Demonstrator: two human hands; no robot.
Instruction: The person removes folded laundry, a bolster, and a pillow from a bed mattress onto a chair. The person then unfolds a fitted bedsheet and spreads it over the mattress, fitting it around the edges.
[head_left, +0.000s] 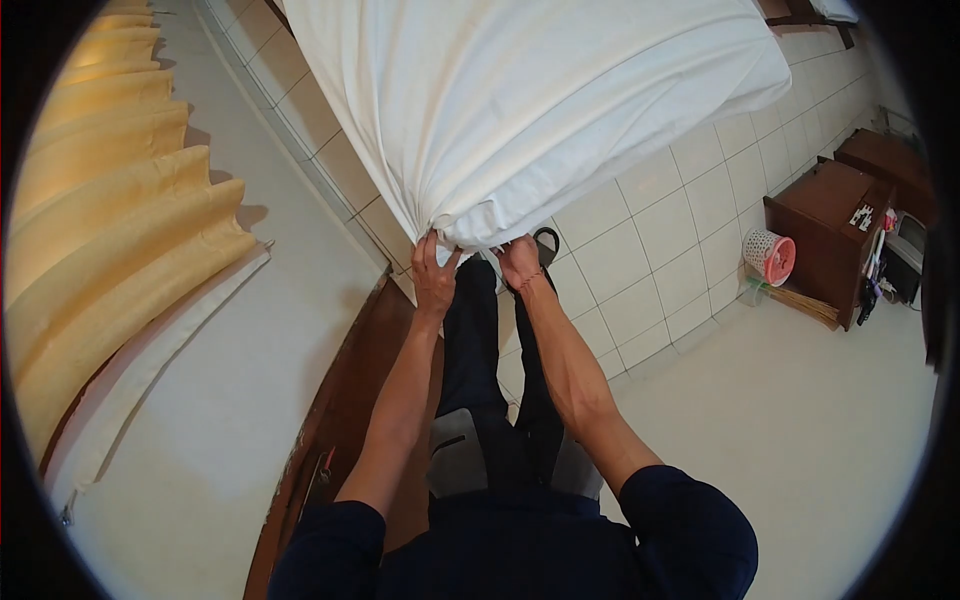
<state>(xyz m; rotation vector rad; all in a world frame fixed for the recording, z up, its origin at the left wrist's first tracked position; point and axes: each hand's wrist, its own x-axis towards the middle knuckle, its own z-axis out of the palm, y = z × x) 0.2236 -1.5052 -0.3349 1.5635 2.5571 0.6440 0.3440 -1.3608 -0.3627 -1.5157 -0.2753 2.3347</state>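
Observation:
A white bed sheet [560, 90] covers a mattress in the upper middle, its folds drawn together toward the near corner. At that corner my left hand [433, 275] is closed on the gathered cloth, fingers pointing up at the sheet. My right hand [518, 262], with a thin bracelet at the wrist, grips the sheet's lower edge just to the right. Its fingertips are partly hidden beneath the cloth. The bunched corner of the sheet lies between the two hands.
Yellow curtains [120, 230] hang along the left wall. A brown wooden door [340, 430] is close on my left. At the right stand a brown cabinet [825, 215], a white and pink basket [770, 255] and a straw broom [800, 303]. Pale tiles [640, 260] cover the floor.

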